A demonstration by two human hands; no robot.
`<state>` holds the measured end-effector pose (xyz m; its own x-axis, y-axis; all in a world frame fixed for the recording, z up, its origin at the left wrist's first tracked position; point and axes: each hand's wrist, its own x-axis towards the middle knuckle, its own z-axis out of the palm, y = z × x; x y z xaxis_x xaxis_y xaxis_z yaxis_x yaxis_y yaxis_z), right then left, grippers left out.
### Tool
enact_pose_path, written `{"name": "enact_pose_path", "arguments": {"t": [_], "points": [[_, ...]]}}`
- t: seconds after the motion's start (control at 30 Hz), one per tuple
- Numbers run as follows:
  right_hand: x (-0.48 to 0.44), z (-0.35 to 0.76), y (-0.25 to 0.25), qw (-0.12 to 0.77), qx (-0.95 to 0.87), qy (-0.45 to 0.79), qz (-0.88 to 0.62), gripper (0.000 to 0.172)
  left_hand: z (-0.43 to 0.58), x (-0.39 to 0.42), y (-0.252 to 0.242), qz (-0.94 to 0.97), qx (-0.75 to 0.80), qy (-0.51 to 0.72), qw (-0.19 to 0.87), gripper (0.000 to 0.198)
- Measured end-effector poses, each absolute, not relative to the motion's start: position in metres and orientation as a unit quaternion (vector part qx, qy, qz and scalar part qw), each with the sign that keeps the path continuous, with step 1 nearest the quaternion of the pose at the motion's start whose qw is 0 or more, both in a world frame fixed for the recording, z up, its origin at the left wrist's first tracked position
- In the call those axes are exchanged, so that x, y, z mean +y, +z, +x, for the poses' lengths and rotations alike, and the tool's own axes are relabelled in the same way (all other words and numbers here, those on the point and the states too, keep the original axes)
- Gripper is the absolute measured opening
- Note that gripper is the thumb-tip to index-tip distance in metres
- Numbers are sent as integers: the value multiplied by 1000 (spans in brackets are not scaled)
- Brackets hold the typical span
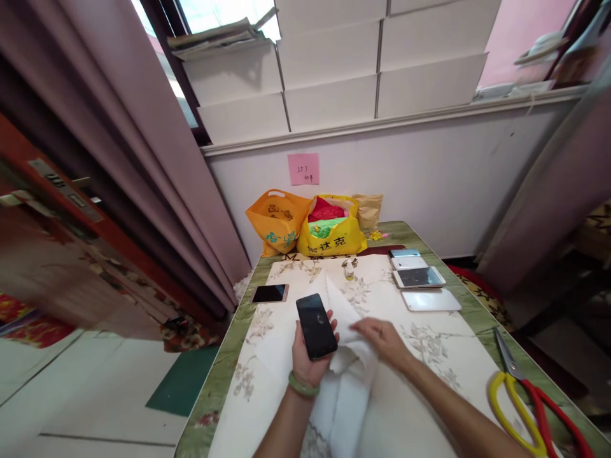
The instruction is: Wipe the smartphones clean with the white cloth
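The black phone (316,327) is held above the middle of the worktop (214,394), its dark face upward, by the left hand (301,359), whose fingers are curled round one long side and whose thumb is laid along the other; a white cloth (351,401) is pinched by the right hand (384,343), its fingers drawn together and slightly blurred; a second phone (270,293) is laid near the left edge; a row of phones (420,277) is set along the right edge; scissors (518,394) are placed towards the near right corner; an orange bag (277,219) and a yellow bag (334,242) are stood at the far edge.
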<state>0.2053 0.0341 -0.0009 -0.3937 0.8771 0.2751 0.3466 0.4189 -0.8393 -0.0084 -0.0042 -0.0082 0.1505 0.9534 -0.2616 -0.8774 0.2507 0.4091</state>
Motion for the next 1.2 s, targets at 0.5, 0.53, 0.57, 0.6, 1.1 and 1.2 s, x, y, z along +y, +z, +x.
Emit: {"name": "enact_pose_path", "arguments": {"t": [0.5, 0.53, 0.57, 0.6, 1.1, 1.2], "points": [[153, 145, 4, 529, -500, 329, -601, 48, 4, 4, -14, -1, 333, 634, 698, 55], [142, 145, 5, 540, -500, 342, -584, 51, 4, 5, -14, -1, 328, 631, 703, 55], [128, 146, 7, 548, -501, 354, -569, 53, 4, 6, -14, 0, 323, 628, 708, 54], [112, 147, 8, 557, -503, 377, -542, 54, 4, 6, -13, 1, 318, 626, 712, 53], [31, 150, -4, 553, -383, 692, -261, 52, 9, 1, -6, 63, 271, 603, 748, 57], [29, 153, 1, 522, -331, 753, -226, 55, 11, 1, -8, 72, 272, 613, 738, 59]]}}
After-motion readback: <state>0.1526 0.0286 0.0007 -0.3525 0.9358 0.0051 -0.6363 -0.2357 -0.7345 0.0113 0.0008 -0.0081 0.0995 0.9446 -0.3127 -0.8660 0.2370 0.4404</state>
